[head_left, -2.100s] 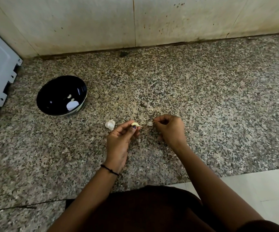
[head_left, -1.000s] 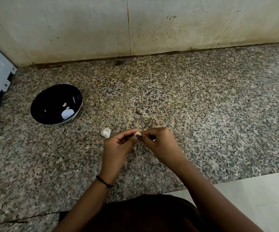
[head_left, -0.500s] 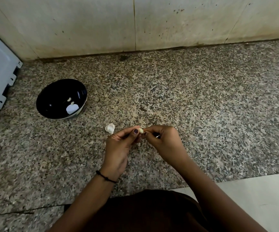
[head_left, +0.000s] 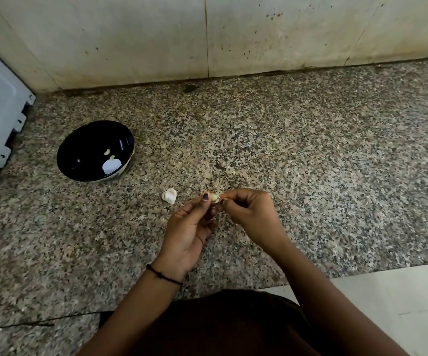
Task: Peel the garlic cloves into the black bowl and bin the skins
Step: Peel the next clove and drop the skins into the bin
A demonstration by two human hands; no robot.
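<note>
Both hands meet to the right of the black bowl and nearer the person, raised a little over the speckled stone counter. The left hand has its palm turned up and inward. Its thumb and forefinger are closed on a small garlic clove, and the other fingers are loosely bent beneath. A thin dark band circles that wrist.

The right hand comes in from the side away from the bowl with its knuckles up and all its fingers curled. Its thumb and forefinger tips nip the end of the same clove. Whether they have hold of loose skin or of the clove itself is too small to tell. Both forearms reach up from the lower edge and angle toward each other.

Between the bowl and the hands, just beside the left thumb, a white lump of unpeeled garlic lies on the counter. Inside the bowl, toward its right wall, sit two pale peeled cloves.
</note>
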